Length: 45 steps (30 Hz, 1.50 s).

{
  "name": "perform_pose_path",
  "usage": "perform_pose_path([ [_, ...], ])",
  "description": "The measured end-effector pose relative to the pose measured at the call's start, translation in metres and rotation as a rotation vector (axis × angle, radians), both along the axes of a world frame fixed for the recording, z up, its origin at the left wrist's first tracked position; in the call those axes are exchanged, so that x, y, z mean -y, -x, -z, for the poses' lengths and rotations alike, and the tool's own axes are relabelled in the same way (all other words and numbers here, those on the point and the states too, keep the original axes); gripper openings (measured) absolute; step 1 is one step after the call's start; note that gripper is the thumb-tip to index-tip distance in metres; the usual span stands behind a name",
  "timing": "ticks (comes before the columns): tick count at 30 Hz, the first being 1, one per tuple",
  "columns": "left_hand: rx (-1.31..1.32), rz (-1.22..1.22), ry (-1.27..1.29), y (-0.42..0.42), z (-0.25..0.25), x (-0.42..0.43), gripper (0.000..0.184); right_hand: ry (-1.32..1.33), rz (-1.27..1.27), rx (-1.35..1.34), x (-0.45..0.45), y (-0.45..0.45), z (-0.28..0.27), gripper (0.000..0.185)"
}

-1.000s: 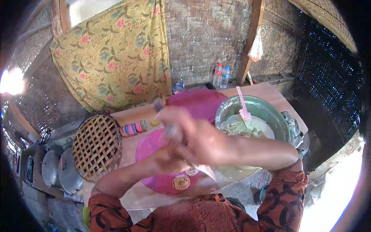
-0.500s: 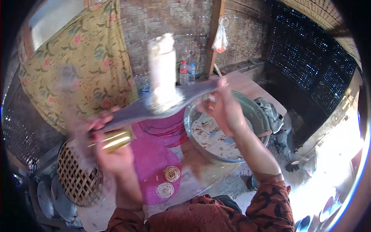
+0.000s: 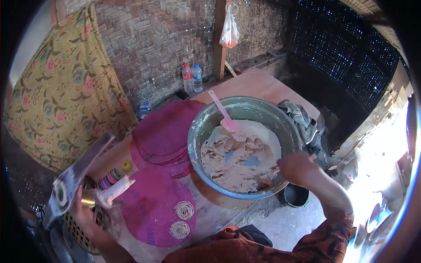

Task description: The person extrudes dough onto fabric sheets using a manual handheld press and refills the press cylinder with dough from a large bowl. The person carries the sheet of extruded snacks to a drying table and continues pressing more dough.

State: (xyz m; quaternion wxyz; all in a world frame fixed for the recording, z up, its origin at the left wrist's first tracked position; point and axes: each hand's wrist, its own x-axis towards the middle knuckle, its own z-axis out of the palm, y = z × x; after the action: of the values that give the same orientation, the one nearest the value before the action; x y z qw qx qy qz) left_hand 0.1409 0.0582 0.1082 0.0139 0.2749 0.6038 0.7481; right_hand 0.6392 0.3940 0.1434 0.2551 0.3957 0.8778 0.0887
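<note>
At the lower left, my left hand [image 3: 84,215] is closed around a hand press for dough. The press has a long wooden bar [image 3: 83,168], tilted up to the right, and a brass cylinder [image 3: 88,200]. A pale dough-coated plunger [image 3: 116,191] sticks out to its right. My right hand [image 3: 298,168] is closed on a wooden handle [image 3: 312,157] at the right rim of a large green basin [image 3: 194,153]; the tool's other end is hidden. Pale brown dough [image 3: 237,171] fills the basin's bottom, with a pink spatula [image 3: 222,111] standing in it.
Two coils of thin dough strands [image 3: 184,210] lie on a pink round mat [image 3: 149,219]. More pink mats [image 3: 164,127] are stacked behind. Two bottles [image 3: 187,78] stand by the woven wall. A grey cloth [image 3: 300,120] and a dark bucket [image 3: 294,195] are beside the basin.
My right hand has let go of the press bar and moved down to the wooden handle at the basin. My left hand has carried the press down and left. The view has shifted.
</note>
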Motion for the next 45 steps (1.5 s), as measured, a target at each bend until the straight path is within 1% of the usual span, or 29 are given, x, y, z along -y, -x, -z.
perform_pose_path([
  [1,0.110,0.028,0.004,0.006,-0.004,0.016,0.027,0.007,0.008,-0.002,0.006,-0.001,-0.020,0.025],
  [2,0.110,0.035,0.013,0.009,-0.010,0.026,0.027,0.036,0.027,-0.077,0.008,-0.002,-0.045,0.027],
  [3,0.074,-0.064,0.008,0.011,-0.016,0.034,0.029,0.068,0.047,-0.150,0.004,-0.001,-0.057,0.029],
  [4,0.037,-0.164,0.003,0.011,-0.020,0.040,0.031,0.081,0.054,-0.145,-0.006,0.000,-0.054,0.029],
  [5,0.040,-0.160,0.018,0.007,-0.026,0.043,0.031,0.117,0.090,-0.091,-0.017,0.002,-0.049,0.031],
  [7,-0.003,-0.420,0.156,0.001,-0.028,0.047,0.035,0.157,0.126,-0.035,-0.031,0.005,-0.027,0.035],
  [8,-0.009,-0.485,0.167,0.000,-0.026,0.050,0.036,0.145,0.126,-0.041,-0.037,0.006,-0.011,0.037],
  [10,-0.039,-0.501,0.192,-0.001,-0.023,0.054,0.037,0.136,0.125,-0.041,-0.043,0.008,0.023,0.039],
  [12,-0.073,-0.479,0.217,-0.002,-0.018,0.051,0.039,0.244,0.075,-0.064,-0.047,0.010,0.050,0.040],
  [15,-0.151,-0.383,0.291,-0.002,-0.010,0.041,0.042,0.346,0.067,-0.096,-0.048,0.019,0.061,0.040],
  [16,-0.182,-0.350,0.312,-0.002,-0.008,0.034,0.043,0.343,0.066,-0.095,-0.048,0.022,0.071,0.040],
  [18,-0.253,-0.290,0.371,-0.005,-0.004,0.025,0.045,0.387,0.029,-0.284,-0.045,0.026,0.091,0.042],
  [20,-0.335,-0.251,0.426,-0.008,-0.007,0.017,0.047,0.381,0.015,-0.317,-0.033,0.027,0.088,0.042],
  [22,-0.438,-0.227,0.487,-0.014,-0.014,0.012,0.050,0.382,-0.007,-0.345,-0.027,0.030,0.068,0.043],
  [24,-0.572,-0.183,0.574,-0.024,-0.025,0.004,0.052,0.255,-0.022,-0.184,-0.012,0.029,0.025,0.046],
  [25,-0.659,-0.154,0.619,-0.029,-0.032,-0.001,0.053,0.255,-0.033,-0.182,-0.008,0.028,0.008,0.046],
  [27,-0.867,-0.070,0.695,-0.043,-0.044,-0.017,0.055,0.075,-0.079,-0.112,-0.004,0.024,-0.023,0.049],
  [31,-1.174,0.089,0.757,-0.067,-0.046,-0.061,0.059,0.031,-0.043,-0.123,-0.009,0.023,-0.070,0.045],
  [33,-1.241,0.125,0.762,-0.076,-0.034,-0.085,0.061,-0.019,-0.065,-0.283,-0.007,0.023,-0.093,0.038],
  [34,-1.236,0.103,0.763,-0.076,-0.023,-0.095,0.061,-0.028,-0.086,-0.342,-0.004,0.025,-0.108,0.037],
  [35,-1.237,0.115,0.783,-0.077,-0.012,-0.106,0.059,-0.038,-0.108,-0.346,-0.005,0.025,-0.118,0.037],
  [37,-1.239,0.130,0.828,-0.081,0.001,-0.127,0.056,0.108,-0.296,-0.696,-0.007,0.026,-0.135,0.038],
  [38,-1.322,0.077,0.604,-0.087,-0.002,-0.141,0.042,0.139,-0.275,-0.718,0.000,0.032,-0.149,0.039],
  [39,-1.401,0.022,0.378,-0.093,-0.007,-0.153,0.030,0.133,-0.310,-0.722,0.005,0.040,-0.156,0.039],
  [41,-1.323,0.109,0.440,-0.105,-0.019,-0.161,0.029,0.237,-0.340,-0.893,0.018,0.055,-0.163,0.034],
  [42,-1.267,0.179,0.477,-0.111,-0.031,-0.159,0.030,0.278,-0.427,-0.979,0.021,0.064,-0.156,0.045],
  [43,-1.210,0.251,0.511,-0.118,-0.047,-0.156,0.031,0.272,-0.458,-0.986,0.023,0.073,-0.148,0.045],
  [44,-1.333,0.176,0.529,-0.115,-0.042,-0.157,0.032,0.366,-0.447,-1.026,0.026,0.082,-0.138,0.044],
  [45,-1.338,0.152,0.530,-0.108,-0.036,-0.156,0.032,0.461,-0.433,-1.062,0.030,0.090,-0.130,0.043],
])
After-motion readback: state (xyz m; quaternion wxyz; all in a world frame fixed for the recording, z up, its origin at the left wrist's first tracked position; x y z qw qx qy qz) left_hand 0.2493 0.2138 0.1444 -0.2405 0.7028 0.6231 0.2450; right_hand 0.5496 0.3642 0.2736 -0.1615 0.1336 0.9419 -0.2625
